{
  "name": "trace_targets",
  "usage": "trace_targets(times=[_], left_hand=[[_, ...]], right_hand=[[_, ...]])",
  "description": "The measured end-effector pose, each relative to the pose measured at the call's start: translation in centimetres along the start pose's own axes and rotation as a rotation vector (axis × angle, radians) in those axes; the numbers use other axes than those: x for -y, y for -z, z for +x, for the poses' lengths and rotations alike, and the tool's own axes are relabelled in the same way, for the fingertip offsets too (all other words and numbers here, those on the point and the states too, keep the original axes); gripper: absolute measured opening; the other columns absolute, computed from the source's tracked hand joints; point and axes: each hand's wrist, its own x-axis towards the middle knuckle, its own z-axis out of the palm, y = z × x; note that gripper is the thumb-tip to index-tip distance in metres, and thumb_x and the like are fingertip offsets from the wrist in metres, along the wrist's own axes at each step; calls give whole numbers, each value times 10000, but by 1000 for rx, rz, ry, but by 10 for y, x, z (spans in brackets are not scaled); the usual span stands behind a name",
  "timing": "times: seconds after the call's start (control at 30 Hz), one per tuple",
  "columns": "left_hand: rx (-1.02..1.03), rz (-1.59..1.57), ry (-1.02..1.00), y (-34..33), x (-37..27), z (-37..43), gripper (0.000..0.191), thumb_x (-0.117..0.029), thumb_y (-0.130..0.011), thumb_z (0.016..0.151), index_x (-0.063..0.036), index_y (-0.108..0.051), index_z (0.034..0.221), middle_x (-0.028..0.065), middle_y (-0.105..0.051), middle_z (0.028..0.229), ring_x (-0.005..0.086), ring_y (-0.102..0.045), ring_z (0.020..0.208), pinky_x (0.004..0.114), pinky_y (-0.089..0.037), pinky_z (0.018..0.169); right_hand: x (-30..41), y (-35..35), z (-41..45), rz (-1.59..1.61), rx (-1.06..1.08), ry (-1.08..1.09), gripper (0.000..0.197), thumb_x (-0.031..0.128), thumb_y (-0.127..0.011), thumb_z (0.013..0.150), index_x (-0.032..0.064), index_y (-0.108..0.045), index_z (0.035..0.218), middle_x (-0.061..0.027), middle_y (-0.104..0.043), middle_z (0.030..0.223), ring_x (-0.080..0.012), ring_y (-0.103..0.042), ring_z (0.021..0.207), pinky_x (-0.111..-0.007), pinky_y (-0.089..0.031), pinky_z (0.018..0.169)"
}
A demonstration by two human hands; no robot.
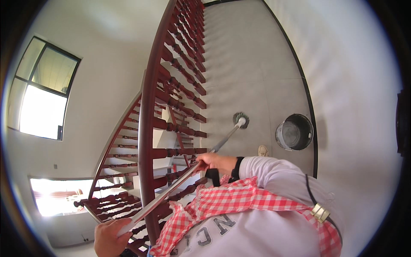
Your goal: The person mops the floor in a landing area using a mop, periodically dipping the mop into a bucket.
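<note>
A spin mop with a long metal handle (167,189) runs diagonally from the lower left towards the middle. My left hand (112,237) grips its pale upper end, out beyond the stair railing. Farther down, my right hand (208,160) is closed around the shaft, above a grey section of the handle. The round greenish-grey mop head (244,122) rests on the grey tiled floor (237,64). To its right stands a bucket (294,132) with a dark interior; what it holds cannot be made out clearly.
A dark red wooden handrail (149,112) with turned balusters (179,128) borders the walkway on the left, with stairs below. A white wall (346,112) with a black skirting strip (310,96) bounds the right. My shoe (263,151) is near the bucket.
</note>
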Motion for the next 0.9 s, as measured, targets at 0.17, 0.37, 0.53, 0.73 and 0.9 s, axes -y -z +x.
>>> trace_targets(times=[0.17,0.37,0.53,0.73,0.9], left_hand=[[-222,-40,45,-15,17,-7,353,-48,-670,503,-18,-617,851,134,-607,705,257,-587,599,304,-463,568],[-254,-203,17,-7,57,-7,358,15,-648,477,3,-613,833,103,-605,686,170,-579,581,251,-433,528],[-225,-247,-63,3,62,8,354,19,-645,473,5,-614,825,107,-611,684,166,-580,564,245,-441,531],[-225,-6,-392,16,-11,63,338,-28,-637,528,-7,-611,864,132,-613,716,248,-589,600,297,-451,547],[37,83,-518,-2,-90,134,325,-87,-638,620,-47,-593,939,121,-605,754,285,-579,684,330,-447,584]], right_hand=[[46,-28,-101,-51,21,103,187,259,-641,705,126,-543,616,-43,-621,644,-137,-616,603,-192,-305,343],[43,-56,-193,38,-87,248,231,293,-634,744,116,-516,654,-58,-614,661,-115,-580,581,-222,-249,346],[27,-50,-228,302,-192,290,200,233,-618,771,86,-500,703,-65,-580,670,-112,-582,623,-193,-252,361],[12,20,-199,506,-116,122,174,176,-588,779,96,-475,673,-85,-573,662,-103,-494,570,-176,-227,367],[19,104,-177,313,-392,470,199,145,-568,752,100,-416,630,11,-410,542,-118,-422,517,-208,-230,375]])
